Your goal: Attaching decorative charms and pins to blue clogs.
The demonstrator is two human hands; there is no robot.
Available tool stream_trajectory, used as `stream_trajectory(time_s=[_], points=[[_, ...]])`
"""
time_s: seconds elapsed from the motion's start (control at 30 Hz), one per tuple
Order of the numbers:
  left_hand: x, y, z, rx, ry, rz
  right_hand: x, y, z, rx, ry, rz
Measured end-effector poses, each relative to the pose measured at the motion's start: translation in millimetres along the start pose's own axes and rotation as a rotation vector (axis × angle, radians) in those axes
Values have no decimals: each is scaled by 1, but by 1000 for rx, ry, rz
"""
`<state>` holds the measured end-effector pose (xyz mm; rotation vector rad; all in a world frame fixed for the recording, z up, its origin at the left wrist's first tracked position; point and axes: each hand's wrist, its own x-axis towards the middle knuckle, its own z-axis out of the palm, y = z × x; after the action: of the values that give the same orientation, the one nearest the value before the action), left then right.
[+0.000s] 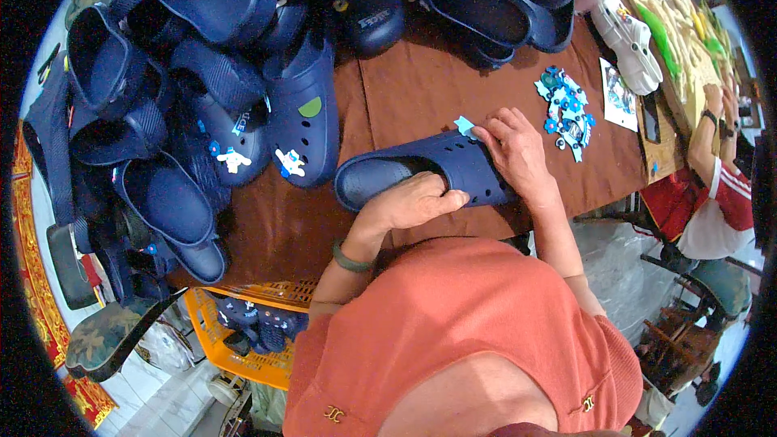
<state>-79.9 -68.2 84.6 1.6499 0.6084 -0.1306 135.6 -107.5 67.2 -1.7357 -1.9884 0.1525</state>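
Steadying the navy foam clog (pixel 437 170) on the brown table (pixel 405 81), my left hand (pixel 409 202) clamped its heel opening so it wouldn't slide, while my right hand (pixel 514 150) pinched a small light-blue charm (pixel 464 125) against its holed toe.
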Motion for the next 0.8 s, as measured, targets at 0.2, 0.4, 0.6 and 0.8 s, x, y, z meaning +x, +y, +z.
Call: stream_trajectory(time_s=[0.2, 0.4, 0.6, 0.8], points=[[2, -20, 19, -71, 211, 208, 1, 2, -3, 315, -35, -306], [0, 1, 0, 5, 20, 28, 2, 2, -5, 131, -76, -133], [-1, 21, 0, 99, 32, -101, -1, 9, -14, 266, -27, -223], [-4, -38, 22, -122, 188, 78, 2, 3, -4, 256, -43, -347]])
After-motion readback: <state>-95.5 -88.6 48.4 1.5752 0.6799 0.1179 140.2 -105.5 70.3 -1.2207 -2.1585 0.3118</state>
